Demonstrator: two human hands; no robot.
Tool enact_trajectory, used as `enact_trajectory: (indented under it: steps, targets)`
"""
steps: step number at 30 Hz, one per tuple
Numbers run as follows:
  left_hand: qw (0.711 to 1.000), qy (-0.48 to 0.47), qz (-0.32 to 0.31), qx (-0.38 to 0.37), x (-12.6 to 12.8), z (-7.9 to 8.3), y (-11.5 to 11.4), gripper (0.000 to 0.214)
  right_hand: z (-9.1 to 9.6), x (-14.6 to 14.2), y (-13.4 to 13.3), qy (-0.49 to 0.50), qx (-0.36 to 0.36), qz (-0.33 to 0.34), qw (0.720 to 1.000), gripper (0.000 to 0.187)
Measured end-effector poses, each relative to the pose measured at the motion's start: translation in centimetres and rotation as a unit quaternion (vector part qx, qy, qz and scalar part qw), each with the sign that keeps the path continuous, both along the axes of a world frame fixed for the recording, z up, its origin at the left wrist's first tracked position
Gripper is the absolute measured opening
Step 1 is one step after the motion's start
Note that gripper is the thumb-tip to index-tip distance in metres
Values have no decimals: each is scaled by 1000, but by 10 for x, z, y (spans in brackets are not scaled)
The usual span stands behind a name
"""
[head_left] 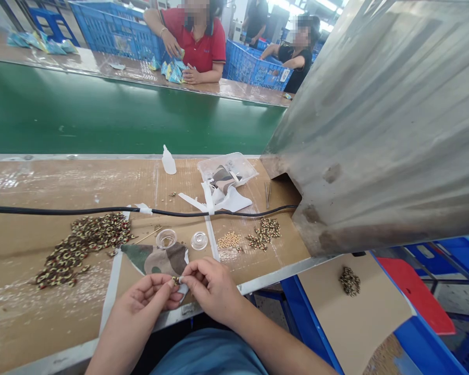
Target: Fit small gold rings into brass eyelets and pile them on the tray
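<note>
Left grip [148, 294]: pinching a small speckled piece [175, 280] between finger and thumb
Right grip [211, 286]: pinching it too, from my right — equally near, long axis too small to tell

Cardbd-topped bench [19, 182] w/ beads [84, 250], btl [169, 161]

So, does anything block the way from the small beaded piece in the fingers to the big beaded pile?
Only flat things: camouflage fabric and white tape lie between the small beaded piece and the big beaded pile.
</note>
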State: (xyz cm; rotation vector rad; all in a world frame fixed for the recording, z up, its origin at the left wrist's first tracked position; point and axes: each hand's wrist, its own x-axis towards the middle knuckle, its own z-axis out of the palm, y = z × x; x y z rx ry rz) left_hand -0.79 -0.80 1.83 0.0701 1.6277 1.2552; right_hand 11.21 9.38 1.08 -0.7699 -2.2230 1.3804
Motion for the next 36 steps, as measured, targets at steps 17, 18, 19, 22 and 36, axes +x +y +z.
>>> enact_trajectory:
  steps: [17, 18, 19, 22, 36]
  targets:
    - [1000, -6, -4, 6, 1, 0, 2, 66, -5, -6, -9, -39, -67, -32, 996, 11]
    - [1000, -6, -2, 8, 1, -1, 1, 67, -5, -6, -9, -39, -58, -34, 997, 11]
    - [1000, -7, -1, 9, 1, -2, 0, 66, -6, -6, -9, -38, -51, -34, 997, 10]
    - [1000, -3, -8, 15, 0, -4, -2, 65, -8, -6, -9, -32, -42, -36, 998, 9]
    - [984, -158, 76, 29, -13, 18, 0, 54, -3, -6, -7, -22, -120, -44, 991, 12]
